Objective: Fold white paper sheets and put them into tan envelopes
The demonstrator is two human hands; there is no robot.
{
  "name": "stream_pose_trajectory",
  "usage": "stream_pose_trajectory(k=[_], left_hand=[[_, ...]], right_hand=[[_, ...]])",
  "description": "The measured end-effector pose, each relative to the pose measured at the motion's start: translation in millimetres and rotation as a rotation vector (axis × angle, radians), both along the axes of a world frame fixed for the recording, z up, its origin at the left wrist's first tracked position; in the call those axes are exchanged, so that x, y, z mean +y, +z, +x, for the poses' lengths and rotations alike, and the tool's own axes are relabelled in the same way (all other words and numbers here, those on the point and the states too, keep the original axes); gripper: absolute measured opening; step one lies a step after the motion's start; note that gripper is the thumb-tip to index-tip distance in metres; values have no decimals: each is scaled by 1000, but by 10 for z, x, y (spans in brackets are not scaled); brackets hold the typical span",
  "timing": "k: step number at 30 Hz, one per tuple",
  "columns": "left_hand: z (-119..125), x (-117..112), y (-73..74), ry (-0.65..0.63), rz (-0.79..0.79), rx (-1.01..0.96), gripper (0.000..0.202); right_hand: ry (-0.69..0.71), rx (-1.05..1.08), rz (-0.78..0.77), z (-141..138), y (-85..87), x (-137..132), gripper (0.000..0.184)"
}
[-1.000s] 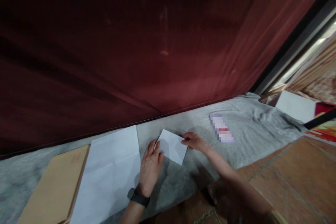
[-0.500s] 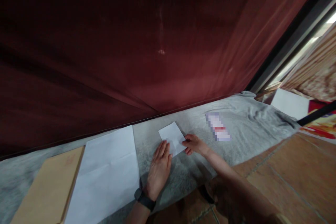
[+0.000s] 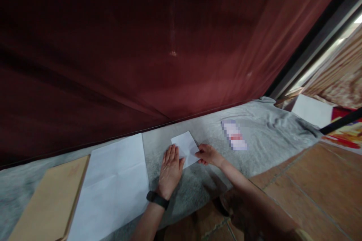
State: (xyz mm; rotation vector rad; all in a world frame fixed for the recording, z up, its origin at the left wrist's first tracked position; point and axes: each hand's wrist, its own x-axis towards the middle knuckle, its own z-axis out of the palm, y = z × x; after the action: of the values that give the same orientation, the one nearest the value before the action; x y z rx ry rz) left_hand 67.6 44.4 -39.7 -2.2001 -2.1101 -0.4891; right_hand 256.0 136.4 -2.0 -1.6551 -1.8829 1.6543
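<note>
A small folded white paper [image 3: 185, 147] lies on a grey cloth [image 3: 263, 135] spread over the floor. My left hand [image 3: 170, 171] lies flat with fingers stretched out, its fingertips pressing the paper's left lower edge; a black watch is on that wrist. My right hand [image 3: 207, 154] has its fingers curled and pinched on the paper's right lower corner.
A large white sheet [image 3: 113, 184] lies to the left, with a brown envelope [image 3: 42, 203] beside it. A small printed packet [image 3: 234, 140] rests on the cloth to the right. A dark red curtain [image 3: 141, 52] hangs behind. Brown floor tiles [image 3: 311, 192] are at right.
The paper went from a larger lifted flap to a smaller folded shape lying flat. My left hand moved right onto its edge, and my right hand shifted down to its corner.
</note>
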Motion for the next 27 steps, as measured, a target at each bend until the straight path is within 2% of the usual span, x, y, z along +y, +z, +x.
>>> stream_pose_trajectory(k=[5, 9, 12, 15, 17, 19, 21, 23, 25, 27], left_hand=[[-45, 131, -1, 15, -13, -33, 55], [-21, 140, 36, 10, 35, -142, 52], [83, 63, 165, -76, 85, -247, 55], [218, -47, 302, -185, 100, -235, 70], [278, -104, 359, -179, 119, -209, 65], [291, -132, 401, -138, 127, -263, 55], [265, -131, 458, -92, 110, -430, 50], [224, -111, 539, 18, 76, -707, 42], [198, -85, 619, 161, 44, -1063, 45], [205, -67, 664, 259, 40, -1408, 53]], right_hand=[[-29, 49, -31, 0, -19, -11, 18], [-74, 166, -34, 6, -5, 8, 20], [-154, 338, 9, 31, 88, 17, 18], [-237, 496, -28, 67, 234, -40, 23], [-248, 570, -65, 84, 330, -117, 32], [-229, 633, -95, 86, 410, -196, 39], [-200, 722, -131, 79, 466, -239, 42], [-226, 810, -135, 74, 496, -226, 41], [-350, 778, -60, 77, 495, -170, 38], [-469, 632, 45, 87, 466, -108, 34]])
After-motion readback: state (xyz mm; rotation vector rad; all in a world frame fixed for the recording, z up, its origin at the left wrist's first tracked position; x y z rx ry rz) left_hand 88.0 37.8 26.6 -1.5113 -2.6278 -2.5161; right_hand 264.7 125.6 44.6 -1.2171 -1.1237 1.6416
